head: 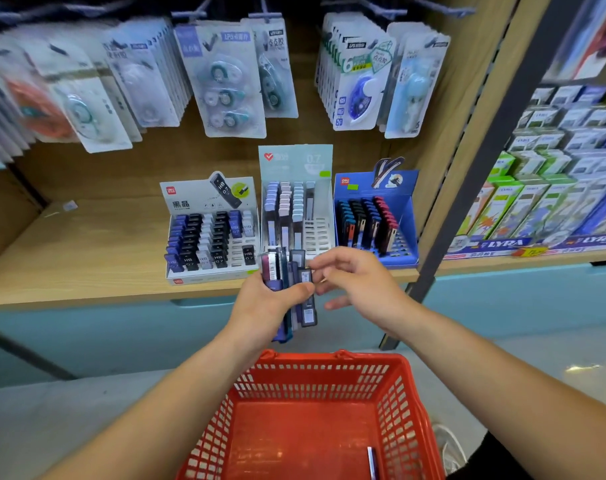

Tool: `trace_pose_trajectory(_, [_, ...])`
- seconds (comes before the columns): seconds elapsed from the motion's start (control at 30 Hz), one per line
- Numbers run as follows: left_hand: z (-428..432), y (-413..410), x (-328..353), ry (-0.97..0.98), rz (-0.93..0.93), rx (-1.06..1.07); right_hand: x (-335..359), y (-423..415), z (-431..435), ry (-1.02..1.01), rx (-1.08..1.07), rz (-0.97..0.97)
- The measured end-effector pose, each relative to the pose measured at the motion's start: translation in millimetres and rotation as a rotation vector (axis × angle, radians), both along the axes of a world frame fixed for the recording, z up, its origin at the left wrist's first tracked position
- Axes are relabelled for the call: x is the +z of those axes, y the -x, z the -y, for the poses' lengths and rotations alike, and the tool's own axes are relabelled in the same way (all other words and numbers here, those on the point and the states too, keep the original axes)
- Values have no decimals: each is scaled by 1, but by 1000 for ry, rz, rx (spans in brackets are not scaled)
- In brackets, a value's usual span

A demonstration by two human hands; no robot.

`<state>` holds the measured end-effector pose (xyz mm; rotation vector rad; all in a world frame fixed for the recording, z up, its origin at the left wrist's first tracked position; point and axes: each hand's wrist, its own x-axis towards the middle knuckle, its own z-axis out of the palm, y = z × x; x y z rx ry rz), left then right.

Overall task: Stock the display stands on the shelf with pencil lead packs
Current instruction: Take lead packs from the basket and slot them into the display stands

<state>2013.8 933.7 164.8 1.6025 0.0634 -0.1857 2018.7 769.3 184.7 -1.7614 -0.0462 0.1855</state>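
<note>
Your left hand (263, 303) grips the lead packs (277, 268) fanned so your right hand (360, 282), curled at the outermost pack (308, 306) (pinch unclear), can peel one off.

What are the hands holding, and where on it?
The left hand grips a fan of lead packs round their middle; the right hand is at one pack's top, grip unclear.

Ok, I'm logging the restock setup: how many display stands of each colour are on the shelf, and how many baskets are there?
White display stand: 1
Pale teal display stand: 1
Blue display stand: 1
Red basket: 1
Total: 4
</note>
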Motion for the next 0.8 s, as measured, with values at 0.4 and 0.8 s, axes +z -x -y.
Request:
trace_pose_trajectory(0.4, [-22,-2,-4,21,16,142,-18,2,-14,55,182,-59])
trace_pose_trajectory(0.8, [-38,-19,-4,84,42,240,-22,-18,-24,-29,114,-101])
